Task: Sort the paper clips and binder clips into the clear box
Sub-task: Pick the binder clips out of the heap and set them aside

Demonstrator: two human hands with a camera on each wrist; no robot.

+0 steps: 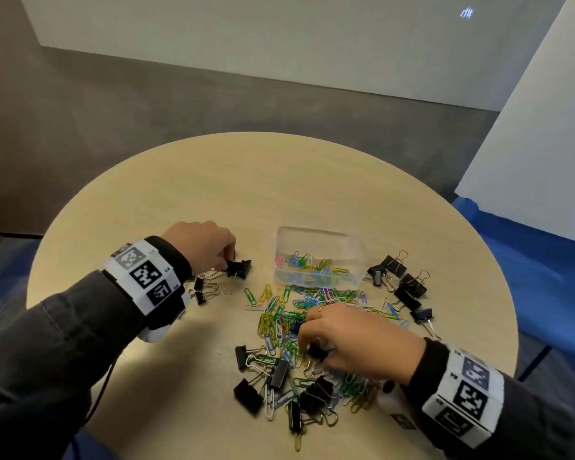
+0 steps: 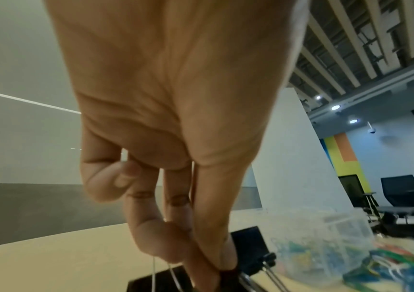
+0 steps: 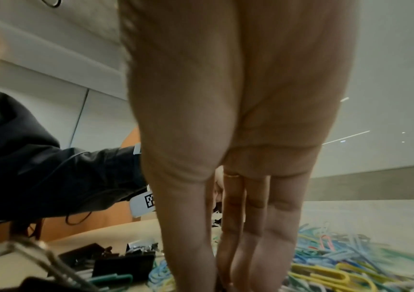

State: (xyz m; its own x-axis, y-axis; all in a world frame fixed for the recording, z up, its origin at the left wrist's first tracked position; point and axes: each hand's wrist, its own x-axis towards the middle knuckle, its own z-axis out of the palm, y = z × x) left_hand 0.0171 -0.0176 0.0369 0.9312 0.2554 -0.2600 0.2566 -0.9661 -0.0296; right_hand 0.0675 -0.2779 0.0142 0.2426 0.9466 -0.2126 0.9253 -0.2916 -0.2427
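A round wooden table (image 1: 213, 180) carries the work. The clear box (image 1: 317, 257) sits near its middle, with coloured paper clips already inside. Just on the near side of the box a loose heap of coloured paper clips (image 1: 289, 313) spreads toward the near edge, tangled there with a scatter of black binder clips (image 1: 279, 386). Another cluster of binder clips (image 1: 402, 283) lies toward the right edge, beside the box, and a few small ones (image 1: 203, 288) lie toward the left edge.

The left hand (image 1: 201, 245) pinches a black binder clip (image 1: 239, 267) left of the box, fingers curled onto it. The right hand (image 1: 352, 343) reaches down into the heap, fingers closed round a dark binder clip (image 1: 316, 352).

The left wrist view shows the thumb and fingers (image 2: 151, 237) gripping the clip's wire handle, with the box (image 2: 326, 243) close beyond. The right wrist view shows straight-hanging fingers (image 3: 276, 227) over the paper clips; their tips are cut off at the frame edge.
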